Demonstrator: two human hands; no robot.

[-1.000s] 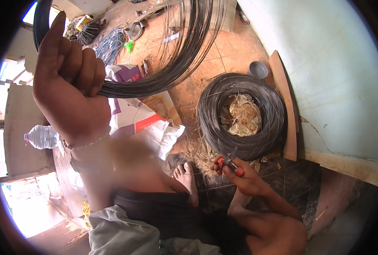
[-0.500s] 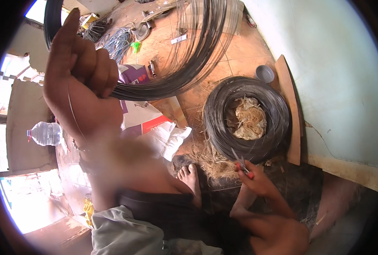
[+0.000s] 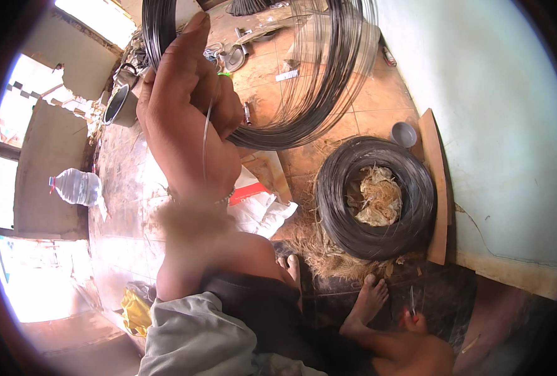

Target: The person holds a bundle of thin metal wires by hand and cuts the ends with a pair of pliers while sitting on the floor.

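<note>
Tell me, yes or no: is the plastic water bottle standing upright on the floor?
No. The plastic water bottle lies on its side on the floor, left of the raised left hand gripping the wire loops.

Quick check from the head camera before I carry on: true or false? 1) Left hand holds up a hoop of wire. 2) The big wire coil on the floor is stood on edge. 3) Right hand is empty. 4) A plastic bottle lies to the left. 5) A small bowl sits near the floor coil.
1) True: the left hand grips a raised hoop of thin wire.
2) False: the wire coil lies flat, with straw in its middle.
3) False: the right hand holds a small red-handled tool; its kind is unclear.
4) True: the plastic bottle lies on its side.
5) True: the grey bowl sits beside the coil.
</note>
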